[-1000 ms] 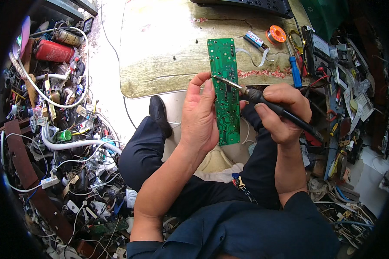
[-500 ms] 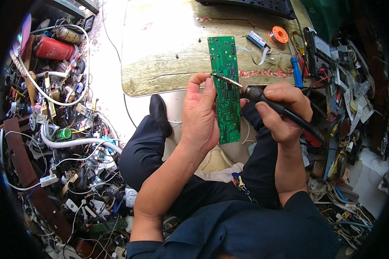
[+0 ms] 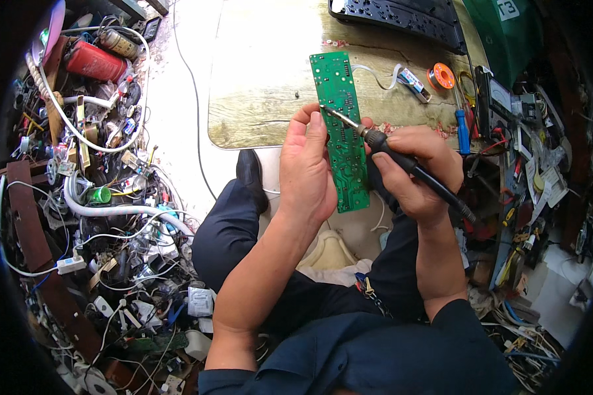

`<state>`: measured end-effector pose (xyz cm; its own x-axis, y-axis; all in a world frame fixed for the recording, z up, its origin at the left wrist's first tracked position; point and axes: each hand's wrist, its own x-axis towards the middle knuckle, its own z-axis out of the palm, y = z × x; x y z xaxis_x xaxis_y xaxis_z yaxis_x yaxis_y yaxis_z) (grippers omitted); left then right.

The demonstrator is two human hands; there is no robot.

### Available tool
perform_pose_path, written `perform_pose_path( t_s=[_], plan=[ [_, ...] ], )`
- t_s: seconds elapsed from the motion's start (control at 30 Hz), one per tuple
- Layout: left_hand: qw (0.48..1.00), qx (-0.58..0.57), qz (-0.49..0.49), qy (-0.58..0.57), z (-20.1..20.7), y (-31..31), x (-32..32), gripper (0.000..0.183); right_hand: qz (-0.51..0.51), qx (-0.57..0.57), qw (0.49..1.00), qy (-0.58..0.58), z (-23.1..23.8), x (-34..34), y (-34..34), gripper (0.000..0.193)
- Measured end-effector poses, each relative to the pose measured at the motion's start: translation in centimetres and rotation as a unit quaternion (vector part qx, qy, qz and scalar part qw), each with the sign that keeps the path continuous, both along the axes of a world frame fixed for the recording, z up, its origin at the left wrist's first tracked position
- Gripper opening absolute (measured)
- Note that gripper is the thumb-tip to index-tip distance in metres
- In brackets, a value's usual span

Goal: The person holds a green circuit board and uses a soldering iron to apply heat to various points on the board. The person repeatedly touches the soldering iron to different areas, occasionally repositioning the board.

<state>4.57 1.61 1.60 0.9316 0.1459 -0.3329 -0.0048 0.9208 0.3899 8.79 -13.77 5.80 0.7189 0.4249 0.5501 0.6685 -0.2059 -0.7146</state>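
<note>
A long green circuit board (image 3: pixel 347 164) is held up over my lap, its solder side facing me. My left hand (image 3: pixel 306 164) is closed on its left edge, thumb in front and the other fingers partly hidden behind. In my right hand (image 3: pixel 425 168) is a black-handled soldering iron (image 3: pixel 402 160), gripped like a pen. Its metal tip meets the board's upper left edge, close to my left fingertips; whether it touches a joint is too small to tell. A pale ribbon cable (image 3: pixel 375 74) trails from the board's top right to a small blue-and-white piece (image 3: pixel 415 85) on the table.
On the wooden table (image 3: pixel 257 99) lie an orange solder spool (image 3: pixel 441 77), a blue-handled screwdriver (image 3: pixel 463 135) and a black panel (image 3: pixel 402 23). A multimeter (image 3: pixel 499 95) stands at the right. Heaped parts and cables (image 3: pixel 125 250) cover the floor at left, with a red cylinder (image 3: pixel 95 62).
The board has tilted slightly, its top swinging left. My right hand and the iron have shifted a little left. The surroundings have slid rightward in the picture as the view turned.
</note>
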Motion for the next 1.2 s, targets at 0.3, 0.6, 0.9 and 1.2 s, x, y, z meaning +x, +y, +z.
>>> perform_pose_path(
  t_s=[0.3, 0.6, 0.9, 1.2],
  plan=[
    [1.000, -0.015, 0.013, -0.008, 0.0, 0.9, 0.4, 0.025, -0.011, 0.015, 1.000, -0.010, -0.4, 0.2, 1.7, 0.028],
    [0.995, -0.026, -0.078, -0.054, 0.6, 0.4, -0.8, 0.028, -0.011, 0.255, 0.966, 0.042, 0.2, -1.5, -2.3, 0.030],
    [0.991, -0.030, -0.118, -0.061, 1.3, -0.9, -1.0, 0.032, -0.077, 0.200, 0.977, -0.009, 1.3, -2.4, -6.0, 0.033],
    [0.990, -0.021, -0.140, -0.027, 0.2, -1.8, -1.5, 0.029, -0.050, 0.000, 0.994, -0.092, 2.1, -2.5, -4.1, 0.037]
  ],
)
